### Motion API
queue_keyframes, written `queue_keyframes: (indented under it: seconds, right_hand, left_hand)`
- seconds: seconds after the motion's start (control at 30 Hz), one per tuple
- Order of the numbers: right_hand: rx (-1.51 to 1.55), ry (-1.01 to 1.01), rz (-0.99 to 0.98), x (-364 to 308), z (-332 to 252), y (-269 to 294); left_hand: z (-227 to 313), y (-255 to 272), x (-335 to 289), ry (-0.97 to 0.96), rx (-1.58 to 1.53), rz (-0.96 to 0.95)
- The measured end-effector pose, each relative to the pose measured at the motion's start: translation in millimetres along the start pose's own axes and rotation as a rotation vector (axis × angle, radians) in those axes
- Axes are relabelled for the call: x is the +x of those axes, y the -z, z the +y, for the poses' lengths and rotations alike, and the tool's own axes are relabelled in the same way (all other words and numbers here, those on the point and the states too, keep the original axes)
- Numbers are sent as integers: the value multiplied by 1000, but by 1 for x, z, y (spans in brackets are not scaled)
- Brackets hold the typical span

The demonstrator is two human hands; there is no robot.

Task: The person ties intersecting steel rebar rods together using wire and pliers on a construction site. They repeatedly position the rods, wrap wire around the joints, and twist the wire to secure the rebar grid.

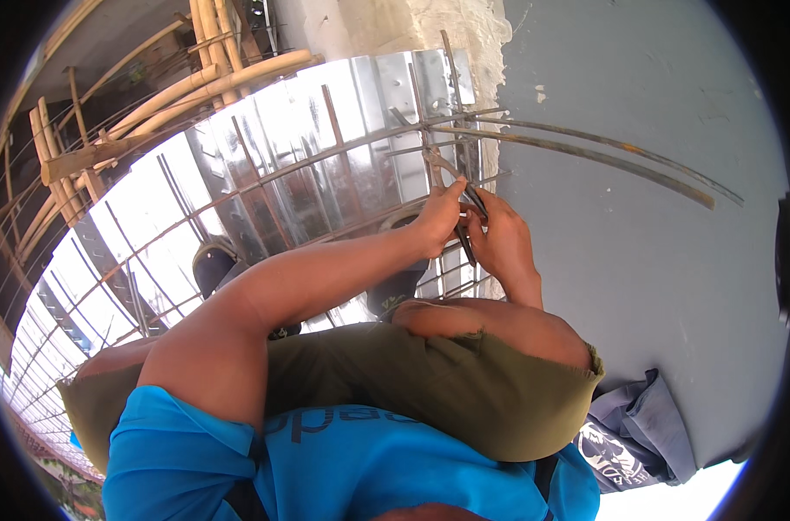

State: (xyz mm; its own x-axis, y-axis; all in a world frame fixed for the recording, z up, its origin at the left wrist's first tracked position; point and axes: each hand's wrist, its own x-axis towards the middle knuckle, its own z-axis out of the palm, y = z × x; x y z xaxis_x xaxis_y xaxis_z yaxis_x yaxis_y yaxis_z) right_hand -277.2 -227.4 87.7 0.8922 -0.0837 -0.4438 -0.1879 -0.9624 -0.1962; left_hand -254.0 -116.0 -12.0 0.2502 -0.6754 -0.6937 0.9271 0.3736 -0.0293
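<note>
My right hand [505,239] is closed round the dark handles of a pair of pincers [471,198]. The metal jaws of the pincers point away from me and meet the rebar crossing just below a long horizontal bar [373,137]. Close beside it on the left, my left hand [440,217] is closed, its fingertips pressed together against the upper part of the pincers. Whether it grips the tool or a thin wire is hidden. Upright rebar [455,74] rises past the jaws next to the wall corner.
A grey wall [638,260] stands at my right, with two loose bar ends [638,156] reaching across it. Corrugated metal sheeting [304,113] lies behind the rebar grid. Bamboo scaffolding [213,78] fills the far left. Dark cloth [642,425] lies at lower right.
</note>
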Motion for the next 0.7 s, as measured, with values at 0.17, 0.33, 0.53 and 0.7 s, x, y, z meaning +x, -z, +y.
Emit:
queue_keyframes:
  seconds: [0.17,0.33,0.53,0.7]
  right_hand:
    - [-667,65,-50,-28,-19,0]
    - [-521,-33,-106,-13,20,-17]
    - [-86,-118,-393,-6,25,1]
    - [1352,-707,-653,-18,33,-12]
  left_hand:
    - [1,-10,-4,26,19,47]
    - [2,-1,4,-21,236,-45]
    - [40,50,-53,-539,1668,-249]
    - [36,42,-34,-1669,1800,-322]
